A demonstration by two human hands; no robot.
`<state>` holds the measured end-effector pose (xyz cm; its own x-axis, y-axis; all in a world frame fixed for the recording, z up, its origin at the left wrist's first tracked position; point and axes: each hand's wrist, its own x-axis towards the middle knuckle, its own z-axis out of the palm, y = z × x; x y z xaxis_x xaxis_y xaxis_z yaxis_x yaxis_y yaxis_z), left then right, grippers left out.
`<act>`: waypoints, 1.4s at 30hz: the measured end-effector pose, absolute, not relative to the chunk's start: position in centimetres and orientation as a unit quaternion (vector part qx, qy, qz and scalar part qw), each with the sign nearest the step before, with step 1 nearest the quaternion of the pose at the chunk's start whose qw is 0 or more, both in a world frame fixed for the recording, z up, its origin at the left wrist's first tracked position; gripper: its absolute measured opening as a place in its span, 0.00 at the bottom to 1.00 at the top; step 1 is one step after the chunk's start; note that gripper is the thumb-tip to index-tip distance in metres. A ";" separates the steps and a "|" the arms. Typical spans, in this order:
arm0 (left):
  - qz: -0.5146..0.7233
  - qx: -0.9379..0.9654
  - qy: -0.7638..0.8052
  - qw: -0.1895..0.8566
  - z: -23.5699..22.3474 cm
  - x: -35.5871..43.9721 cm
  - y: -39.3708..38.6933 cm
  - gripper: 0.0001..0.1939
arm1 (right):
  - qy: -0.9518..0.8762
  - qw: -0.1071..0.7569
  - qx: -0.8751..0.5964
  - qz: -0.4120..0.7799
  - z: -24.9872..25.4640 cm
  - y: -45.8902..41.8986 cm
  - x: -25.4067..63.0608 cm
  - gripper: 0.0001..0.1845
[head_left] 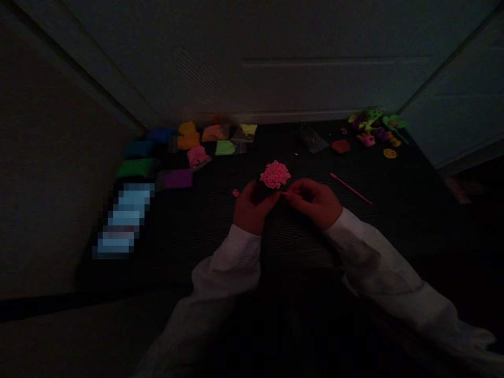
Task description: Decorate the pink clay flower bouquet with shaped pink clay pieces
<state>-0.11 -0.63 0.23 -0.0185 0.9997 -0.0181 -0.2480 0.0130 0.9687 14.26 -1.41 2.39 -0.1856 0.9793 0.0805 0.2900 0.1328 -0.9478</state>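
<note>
In dim light, my left hand (252, 206) is curled around the base of a pink clay flower (274, 174) made of many small petals, holding it just above the dark table (394, 220). My right hand (315, 202) is pinched closed beside the flower's lower right, and what its fingertips hold is too small to name. A tiny pink clay bit (235, 192) lies on the table just left of my left hand. A thin pink stick tool (350, 188) lies to the right of my right hand.
Several packs of coloured clay (189, 142) lie at the back left: blue, green, purple, orange, pink, yellow. Small finished clay figures (374, 131) and a red lump (340, 146) sit at the back right. A clear bag (313, 139) lies between. A white wall runs behind.
</note>
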 end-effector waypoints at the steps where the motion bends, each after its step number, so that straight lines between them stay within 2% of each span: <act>1: 0.563 0.425 0.440 0.555 0.2 -0.1 -0.6 0.14 | -0.632 0.405 -0.495 0.438 2.4 -1.4 14.2 0.07; 6: 0.567 0.439 0.443 0.538 0.3 -0.1 -0.7 0.14 | -0.619 0.426 -0.486 0.446 2.1 -1.4 14.0 0.11; 15: 0.555 0.460 0.455 0.522 0.9 0.1 -0.8 0.15 | -0.675 0.411 -0.502 0.352 2.4 -1.5 14.1 0.06; 23: 0.533 0.434 0.473 0.550 0.8 0.0 -0.8 0.14 | -0.665 0.410 -0.500 0.374 2.4 -1.6 14.1 0.06; 31: 0.528 0.457 0.479 0.531 1.1 0.0 -0.9 0.15 | -0.692 0.395 -0.500 0.337 2.5 -1.6 14.0 0.04; 36: 0.528 0.455 0.483 0.530 1.3 0.1 -0.9 0.15 | -0.701 0.391 -0.508 0.313 2.5 -1.6 14.0 0.06; 42: 0.539 0.419 0.481 0.550 0.8 0.0 -0.7 0.13 | -0.685 0.389 -0.514 0.339 2.7 -1.6 14.0 0.07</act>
<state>-0.02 -0.73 0.82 -0.0436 0.9961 -0.0767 -0.1899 0.0672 0.9795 14.02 -1.61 2.67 -0.1691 0.9680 0.1855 0.4407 0.2426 -0.8643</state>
